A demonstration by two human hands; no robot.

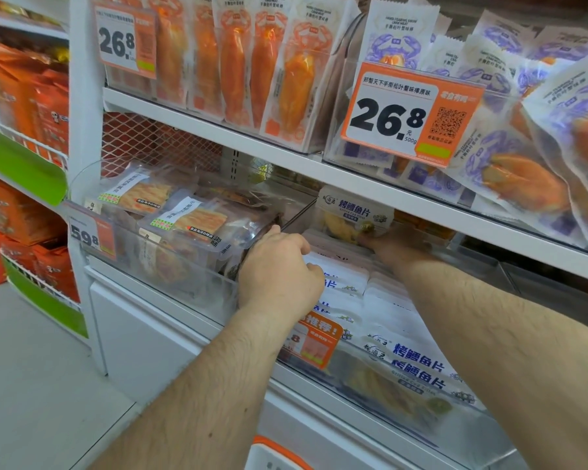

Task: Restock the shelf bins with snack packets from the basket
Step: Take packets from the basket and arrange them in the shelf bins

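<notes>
Two hands worked inside the clear bin [370,368] on the lower shelf. The right hand [396,244] reached deep under the upper shelf [286,157] and gripped the lower edge of a white cod-fillet packet [353,215]; the left hand [279,266], fingers curled, rested at the divider between this bin and the neighbouring bin of clear-wrapped packets [187,218]; whether it held anything could not be told. The gripped packet stood at the back of the bin, upright, its printed face toward the aisle, its top edge just beneath the shelf above; its long axis appeared to run across the bin, left to right. Risk, as a judgement: the packet's top could catch on the shelf above and fold; released too soon, it could topple forward onto the stacked packets [418,364]; the left forearm could nudge the price tag [314,344].
</notes>
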